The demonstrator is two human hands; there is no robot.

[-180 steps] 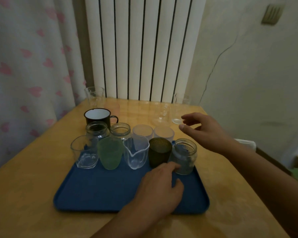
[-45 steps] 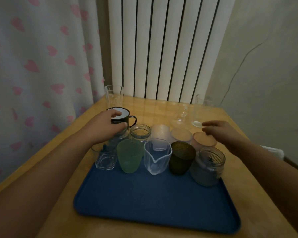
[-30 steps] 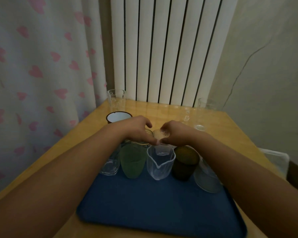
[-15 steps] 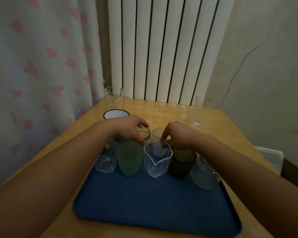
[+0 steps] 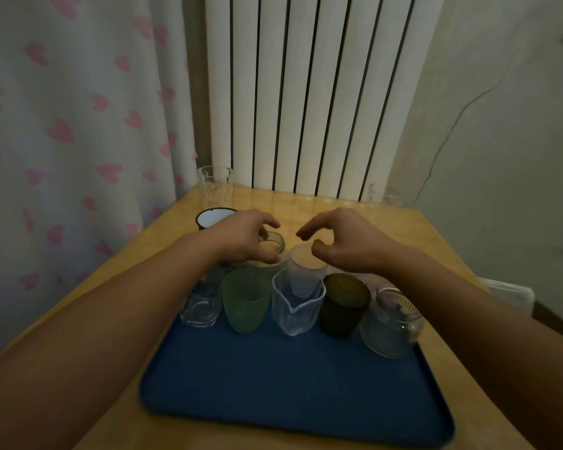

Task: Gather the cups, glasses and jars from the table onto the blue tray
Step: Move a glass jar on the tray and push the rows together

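Note:
The blue tray point(image 5: 289, 384) lies on the wooden table point(image 5: 436, 241). Along its far edge stand a clear glass point(image 5: 200, 308), a green cup point(image 5: 245, 302), a clear spouted cup point(image 5: 298, 308), a dark olive cup point(image 5: 342, 305) and a glass jar point(image 5: 391, 324). Behind them, my left hand point(image 5: 237, 238) curls over a second glass jar point(image 5: 272, 248), thumb on its near rim. My right hand point(image 5: 348, 246) hovers just above a frosted cup point(image 5: 306, 261), fingers loosely curled and holding nothing. A dark enamel mug point(image 5: 212, 217) stands behind my left hand.
A tall clear glass point(image 5: 215, 186) stands at the table's back left corner and another clear glass point(image 5: 384, 194) at the back right. A radiator and a heart-print curtain close off the back and left. A white object point(image 5: 509, 293) sits off the table's right edge.
Both hands came together at the back row of the tray over the last second. Since half a second ago the right hand's fingers have lifted off the frosted cup.

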